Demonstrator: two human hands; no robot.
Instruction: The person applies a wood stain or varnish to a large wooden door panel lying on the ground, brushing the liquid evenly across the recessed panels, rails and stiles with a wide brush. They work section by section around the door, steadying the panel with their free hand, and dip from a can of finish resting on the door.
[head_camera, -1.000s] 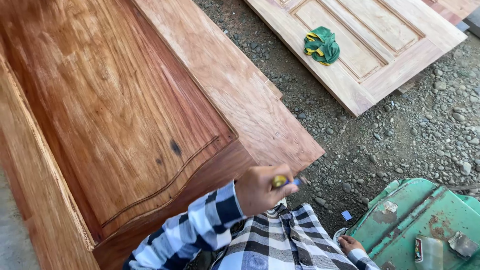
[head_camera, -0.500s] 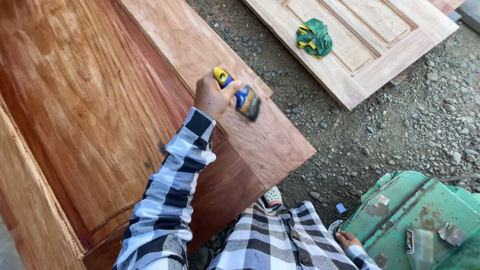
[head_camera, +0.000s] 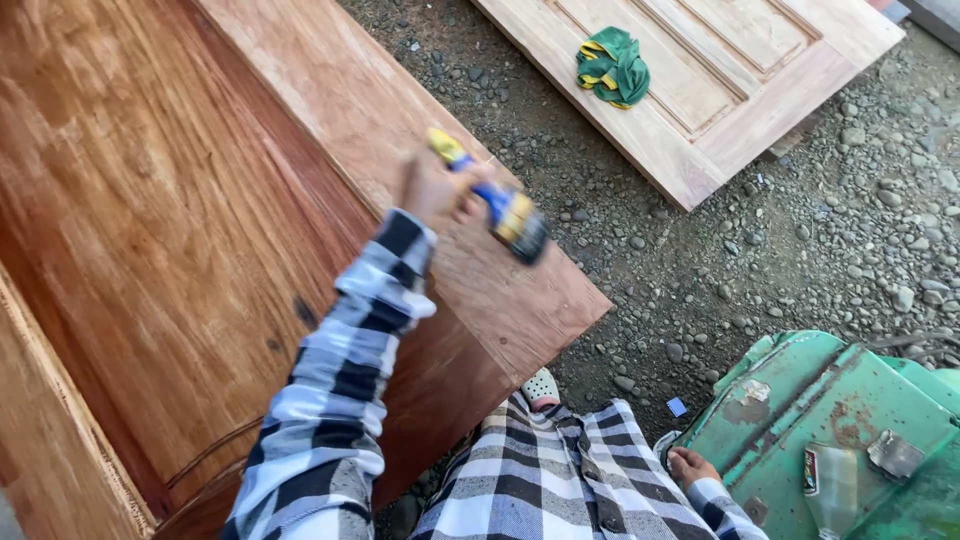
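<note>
My left hand (head_camera: 435, 190) is in the middle of the frame, fingers closed tight around a paintbrush (head_camera: 495, 200) with a blue and yellow handle. The bristles hang just over the pale edge of the big reddish wooden door (head_camera: 180, 230). I think I am brushing stain on. Next the bristles must touch the bare strip. My right hand (head_camera: 690, 467), lower right, rests beside a green metal box (head_camera: 850, 400); I cannot tell if its fingers are open or closed.

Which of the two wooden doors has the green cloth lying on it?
The pale unfinished door on the gravel at top right; the reddish stained door under the left hand carries no cloth.
</note>
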